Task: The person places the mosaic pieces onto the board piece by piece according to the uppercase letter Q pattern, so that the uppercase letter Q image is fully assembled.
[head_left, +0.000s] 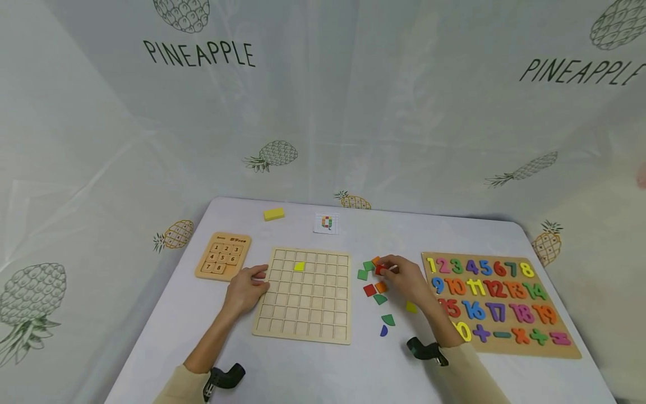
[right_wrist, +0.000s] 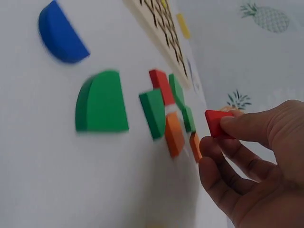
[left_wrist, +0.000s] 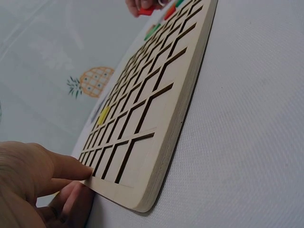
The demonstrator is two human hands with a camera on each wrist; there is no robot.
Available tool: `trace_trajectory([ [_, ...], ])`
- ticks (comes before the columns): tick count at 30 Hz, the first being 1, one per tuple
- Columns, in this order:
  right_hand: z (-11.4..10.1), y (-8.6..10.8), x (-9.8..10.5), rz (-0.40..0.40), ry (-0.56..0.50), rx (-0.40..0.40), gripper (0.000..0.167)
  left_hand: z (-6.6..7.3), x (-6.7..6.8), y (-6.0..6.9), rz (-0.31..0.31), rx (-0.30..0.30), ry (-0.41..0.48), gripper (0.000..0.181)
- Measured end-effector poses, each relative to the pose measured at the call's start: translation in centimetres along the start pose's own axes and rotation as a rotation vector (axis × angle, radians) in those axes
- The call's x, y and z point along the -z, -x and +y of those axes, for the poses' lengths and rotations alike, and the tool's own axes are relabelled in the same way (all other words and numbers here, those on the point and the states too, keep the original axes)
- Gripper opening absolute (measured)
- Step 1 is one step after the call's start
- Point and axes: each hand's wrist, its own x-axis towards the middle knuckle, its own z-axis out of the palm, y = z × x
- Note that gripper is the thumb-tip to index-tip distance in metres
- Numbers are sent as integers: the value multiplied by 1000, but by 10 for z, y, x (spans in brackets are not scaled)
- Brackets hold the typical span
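Note:
Between thumb and fingers, my right hand [head_left: 406,276] pinches a red square block [right_wrist: 218,124], held above the tabletop in the right wrist view. A wooden grid board [head_left: 308,314] lies flat at the middle, with one yellow piece [head_left: 300,266] in an upper cell. My left hand [head_left: 244,290] grips the board's left edge; in the left wrist view one fingertip lies on the rim while other fingers curl at the side. Loose pieces lie below and beside my right hand, among them a red square [head_left: 370,290], a green quarter-round [right_wrist: 102,102] and a blue half-round [right_wrist: 61,33].
On the right stands a number puzzle board [head_left: 504,349] with coloured digits. A small wooden number tray [head_left: 204,272] lies on the left. Towards the back are a yellow block [head_left: 274,214] and a pattern card [head_left: 318,224]. A yellow piece [head_left: 411,307] sits near my right forearm.

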Motion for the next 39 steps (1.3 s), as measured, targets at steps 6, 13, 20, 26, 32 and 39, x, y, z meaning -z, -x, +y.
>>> trace_trajectory([
  [6, -21, -6, -16, -27, -80, 13, 24, -1, 0, 1, 5, 0, -10, 50],
  [13, -46, -17, -38, -61, -98, 52, 23, -1, 0, 1, 7, -1, -6, 50],
  [20, -67, -32, -60, -110, -126, 138, 16, -1, 1, 2, 7, -3, -1, 50],
  [26, -82, -45, -79, -136, -66, 165, 14, 0, 1, 3, -2, 0, 8, 51],
  [32, -91, -55, -95, -147, -18, 208, 14, 1, 0, 2, 5, -20, 24, 51],
  [39, -97, -62, -106, -159, 12, 222, 12, -1, 0, 3, 4, -13, 16, 51],
])
